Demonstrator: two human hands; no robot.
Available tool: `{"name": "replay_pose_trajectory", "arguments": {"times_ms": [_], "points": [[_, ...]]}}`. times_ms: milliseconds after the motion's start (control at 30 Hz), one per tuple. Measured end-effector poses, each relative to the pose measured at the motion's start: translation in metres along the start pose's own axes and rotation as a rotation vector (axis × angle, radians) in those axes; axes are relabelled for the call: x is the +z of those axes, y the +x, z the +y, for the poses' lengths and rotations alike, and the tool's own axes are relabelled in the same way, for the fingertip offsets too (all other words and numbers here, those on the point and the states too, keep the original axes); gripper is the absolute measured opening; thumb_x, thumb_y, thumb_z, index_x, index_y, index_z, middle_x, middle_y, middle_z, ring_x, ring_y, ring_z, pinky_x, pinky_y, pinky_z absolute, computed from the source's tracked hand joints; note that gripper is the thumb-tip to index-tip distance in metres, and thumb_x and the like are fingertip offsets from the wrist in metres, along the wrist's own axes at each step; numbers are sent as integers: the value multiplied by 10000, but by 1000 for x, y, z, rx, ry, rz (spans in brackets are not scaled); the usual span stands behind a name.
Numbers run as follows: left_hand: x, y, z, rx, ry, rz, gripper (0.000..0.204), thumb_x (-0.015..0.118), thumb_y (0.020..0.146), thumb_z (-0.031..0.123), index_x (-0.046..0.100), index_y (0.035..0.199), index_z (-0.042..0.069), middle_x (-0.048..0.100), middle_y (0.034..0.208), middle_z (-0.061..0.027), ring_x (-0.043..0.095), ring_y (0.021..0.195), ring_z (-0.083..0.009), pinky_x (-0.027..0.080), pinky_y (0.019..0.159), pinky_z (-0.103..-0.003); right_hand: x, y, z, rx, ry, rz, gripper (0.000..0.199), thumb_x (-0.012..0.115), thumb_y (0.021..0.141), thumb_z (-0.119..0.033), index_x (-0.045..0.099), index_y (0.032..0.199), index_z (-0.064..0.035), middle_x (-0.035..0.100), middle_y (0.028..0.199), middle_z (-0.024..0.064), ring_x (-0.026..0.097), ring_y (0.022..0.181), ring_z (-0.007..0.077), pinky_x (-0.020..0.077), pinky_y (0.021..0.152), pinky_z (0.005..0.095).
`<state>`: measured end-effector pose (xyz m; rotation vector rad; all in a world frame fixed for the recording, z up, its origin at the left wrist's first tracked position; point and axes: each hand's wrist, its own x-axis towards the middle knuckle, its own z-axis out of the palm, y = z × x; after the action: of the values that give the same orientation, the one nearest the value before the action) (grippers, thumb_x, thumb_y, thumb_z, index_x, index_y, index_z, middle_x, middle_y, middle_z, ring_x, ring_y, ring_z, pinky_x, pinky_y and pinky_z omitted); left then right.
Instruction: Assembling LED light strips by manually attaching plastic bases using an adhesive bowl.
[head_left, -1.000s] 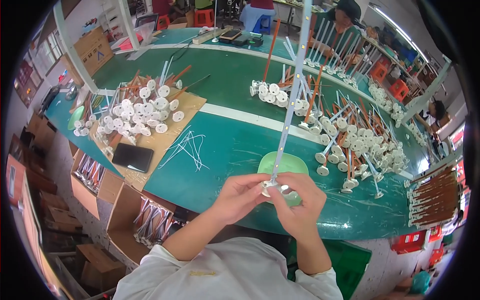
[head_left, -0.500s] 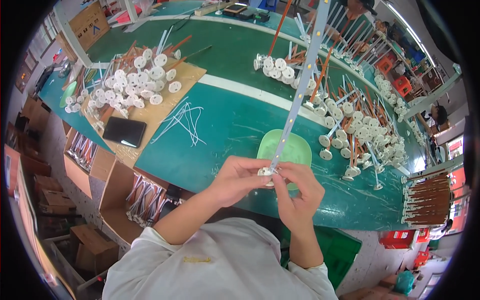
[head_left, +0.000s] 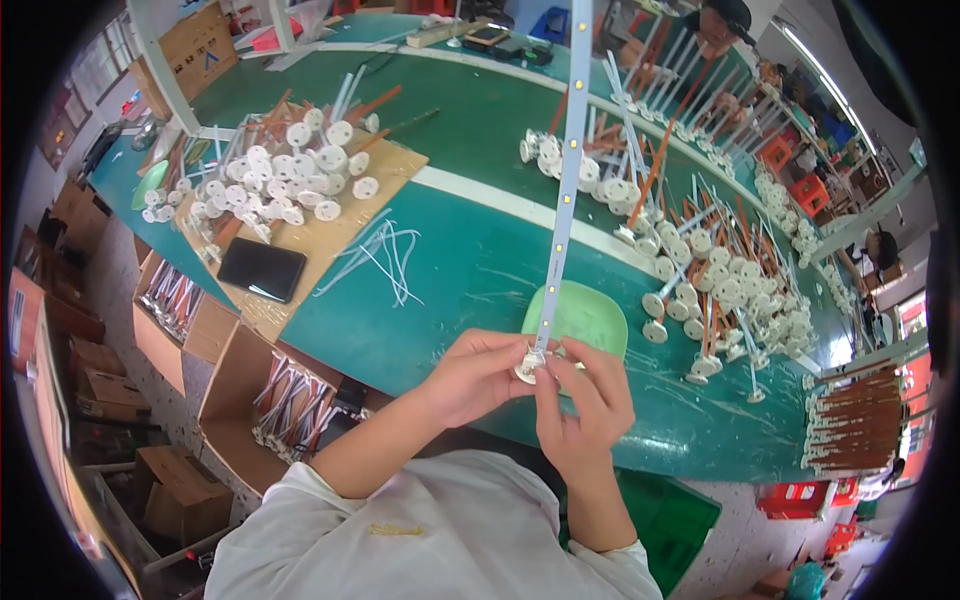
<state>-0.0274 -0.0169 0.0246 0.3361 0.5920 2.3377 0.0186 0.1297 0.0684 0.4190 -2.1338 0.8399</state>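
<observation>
I see my left hand point(head_left: 475, 375) and right hand point(head_left: 585, 405) still pinching the long white LED strip's point(head_left: 563, 190) round white cap point(head_left: 527, 366), now raised steeper.

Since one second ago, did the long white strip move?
Yes. The long white strip has tipped from leaning right to nearly upright, judged against the light green dish behind its lower end.

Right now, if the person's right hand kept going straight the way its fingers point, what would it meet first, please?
The right hand points up and left, toward the small white round cap at the bottom of the long LED strip, which both hands pinch. Just past it are the left hand's fingertips.
</observation>
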Motion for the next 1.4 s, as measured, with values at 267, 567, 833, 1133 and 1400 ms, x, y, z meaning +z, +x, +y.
{"name": "replay_pose_trajectory", "arguments": {"times_ms": [267,567,833,1133,1400], "points": [[-9,-35,61,-3,479,109,382,614,894,26,539,1259,-59,646,1098,-128,629,984,-164,534,870,-317,43,15,-22,-76,127,-85,229,718,699,51,679,918,-4,657,983,148,622,747,231,489,590,284],[-54,-81,122,257,279,115,427,697,831,33,560,1219,-78,643,1095,-208,654,931,-206,547,794,-301,86,9,-55,-74,267,-180,186,677,711,62,655,891,22,654,966,168,622,722,237,483,549,265],[-81,-111,156,469,366,227,425,703,850,130,573,1203,-67,640,1080,-205,632,926,-204,526,771,-296,124,-32,-49,-28,202,-256,132,701,707,43,654,823,-1,662,935,143,624,717,263,501,604,323],[-162,-184,331,897,1186,1202,269,588,942,290,647,917,28,561,667,13,522,613,-89,435,574,-256,129,-50,-35,101,75,-344,120,702,703,19,656,807,-18,652,938,123,609,731,271,495,600,324],[-221,-246,508,600,2235,1759,343,653,850,339,679,998,31,660,811,-227,657,789,-365,512,715,-447,134,-11,-70,24,25,-412,142,724,709,-33,669,837,-60,665,940,118,601,772,352,499,703,426]]}}
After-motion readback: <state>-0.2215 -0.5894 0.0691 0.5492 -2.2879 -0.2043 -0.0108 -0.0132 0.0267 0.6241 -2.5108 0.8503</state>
